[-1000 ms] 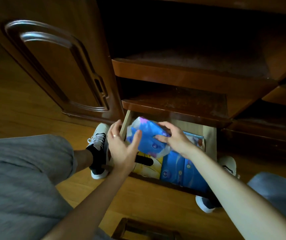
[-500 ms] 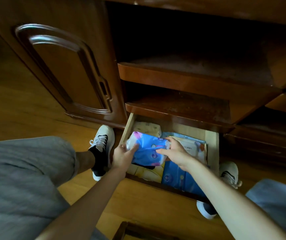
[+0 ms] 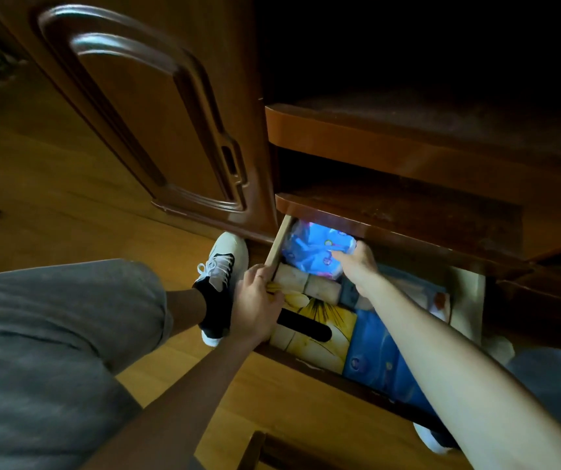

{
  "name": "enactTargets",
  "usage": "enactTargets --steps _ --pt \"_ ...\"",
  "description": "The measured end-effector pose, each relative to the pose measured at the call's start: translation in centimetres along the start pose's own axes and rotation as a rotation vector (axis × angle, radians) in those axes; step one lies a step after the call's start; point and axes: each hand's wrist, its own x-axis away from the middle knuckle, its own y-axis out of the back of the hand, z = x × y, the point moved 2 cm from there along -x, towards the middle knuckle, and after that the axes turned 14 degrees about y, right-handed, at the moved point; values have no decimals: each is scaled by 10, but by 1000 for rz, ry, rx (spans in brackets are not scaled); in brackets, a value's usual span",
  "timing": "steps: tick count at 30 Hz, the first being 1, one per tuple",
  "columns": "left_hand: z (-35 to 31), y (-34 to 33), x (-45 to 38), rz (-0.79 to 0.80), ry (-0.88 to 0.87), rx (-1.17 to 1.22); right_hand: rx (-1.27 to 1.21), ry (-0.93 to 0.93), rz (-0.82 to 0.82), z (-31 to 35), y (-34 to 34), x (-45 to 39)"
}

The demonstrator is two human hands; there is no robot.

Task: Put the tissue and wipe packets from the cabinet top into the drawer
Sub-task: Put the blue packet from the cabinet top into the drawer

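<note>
Dim warm light, black cabinet recess (image 3: 407, 45), wide-angle bending, soft edges

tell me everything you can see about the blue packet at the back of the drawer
The blue packet is a soft, crinkly plastic pack, bright blue with pink and white printed marks and a pale sealed end at its left. It lies on its side at the back left of the open drawer, partly under the cabinet's shelf edge, above two beige packs. The right hand holds its right end, fingers curled onto it. The left hand does not touch it; it grips the drawer's left wall.
</note>
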Motion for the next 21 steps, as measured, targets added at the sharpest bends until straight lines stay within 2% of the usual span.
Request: enactTargets --steps 2,4,5,7,9,11,15,18,21 --pt "0 0 -1 -117 -64 -83 326 59 6 2 -4 -9" --pt "-8 4 -9 -272 -253 -248 564 91 25 2 -10 -13" --pt "-16 5 -16 -296 -381 -316 632 113 42 1 -13 -14" --pt "-38 0 -34 -209 -602 -488 718 189 103 -2 -18 -16" --pt "-61 -16 -54 -52 -700 -729 765 262 174 -7 -19 -18" --pt "-77 -33 -73 33 -682 -947 734 280 217 -13 -18 -22" --pt "-88 -49 -100 116 -480 -1205 645 364 276 -18 -15 -23" --pt "-87 -55 -101 141 -403 -1272 877 424 241 -20 -15 -23" --pt "-92 -59 -103 184 -364 -1261 961 451 290 -21 -13 -27"
